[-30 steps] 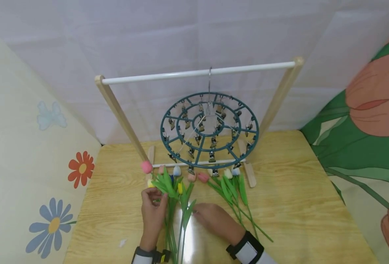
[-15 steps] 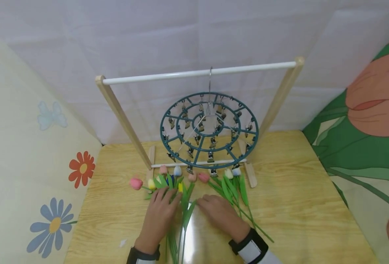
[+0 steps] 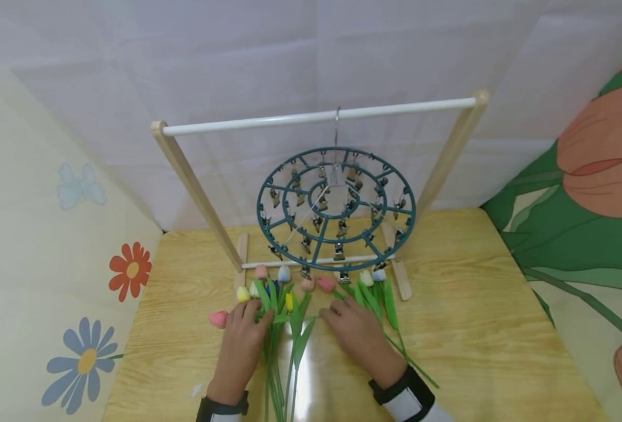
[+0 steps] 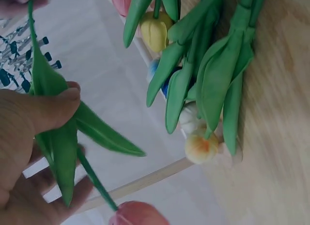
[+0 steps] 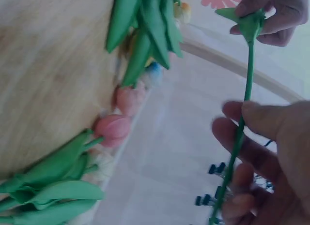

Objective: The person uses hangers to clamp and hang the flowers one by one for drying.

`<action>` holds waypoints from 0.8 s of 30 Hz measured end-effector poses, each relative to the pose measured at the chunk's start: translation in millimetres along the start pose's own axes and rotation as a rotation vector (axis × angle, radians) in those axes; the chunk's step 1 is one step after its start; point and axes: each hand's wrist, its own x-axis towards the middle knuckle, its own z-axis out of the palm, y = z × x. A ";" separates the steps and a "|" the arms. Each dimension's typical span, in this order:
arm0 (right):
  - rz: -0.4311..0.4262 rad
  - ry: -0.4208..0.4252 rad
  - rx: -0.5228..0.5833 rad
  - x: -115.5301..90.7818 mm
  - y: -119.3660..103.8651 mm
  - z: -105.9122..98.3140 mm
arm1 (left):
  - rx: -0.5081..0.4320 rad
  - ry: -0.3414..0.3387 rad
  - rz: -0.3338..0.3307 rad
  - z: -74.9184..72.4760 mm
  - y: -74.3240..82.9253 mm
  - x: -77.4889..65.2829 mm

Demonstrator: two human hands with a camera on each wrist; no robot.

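A pink artificial tulip (image 3: 218,319) lies sideways between my two hands, its bloom out to the left. My left hand (image 3: 239,343) pinches it at the leaves (image 4: 55,138), thumb on top, with the bloom hanging past the fingers in the left wrist view. Farther along, my right hand (image 3: 361,334) pinches the green stem (image 5: 248,75) between thumb and fingers. Beneath the held flower, several tulips with yellow (image 3: 290,302), blue and pale blooms lie on the table. Another bunch, with a white tulip (image 3: 366,278), lies by the right hand.
Behind the flowers stands a wooden rack with a white top bar (image 3: 269,122). From it hangs a round dark-green clip hanger (image 3: 321,239) with several metal clips. The wooden table (image 3: 479,328) meets a white cloth backdrop and printed side panels.
The pink tulip has swung from pointing away to lying sideways, bloom moving left and toward me. My left hand turned over with it, and my right hand has come to grip the stem.
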 end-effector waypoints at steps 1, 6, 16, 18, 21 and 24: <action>0.002 0.044 0.001 1.4 -1.1 -1.7 | -0.003 0.018 -0.003 0.3 -0.9 -0.2; -0.101 0.242 0.157 7.1 -7.3 -9.8 | -0.015 0.125 -0.033 1.7 -8.6 -0.9; -0.200 0.117 0.328 -3.7 14.3 -0.7 | -0.152 0.283 -0.093 4.0 -19.9 -1.5; -0.137 0.107 0.306 -3.6 22.3 0.0 | -0.200 0.296 -0.109 4.1 -19.8 -1.6; -0.060 0.099 0.288 -0.2 30.3 -2.1 | -0.288 0.313 -0.161 3.3 -18.0 -2.1; -0.003 0.057 0.291 5.8 32.7 -5.6 | -0.375 0.335 -0.222 2.4 -14.7 -0.8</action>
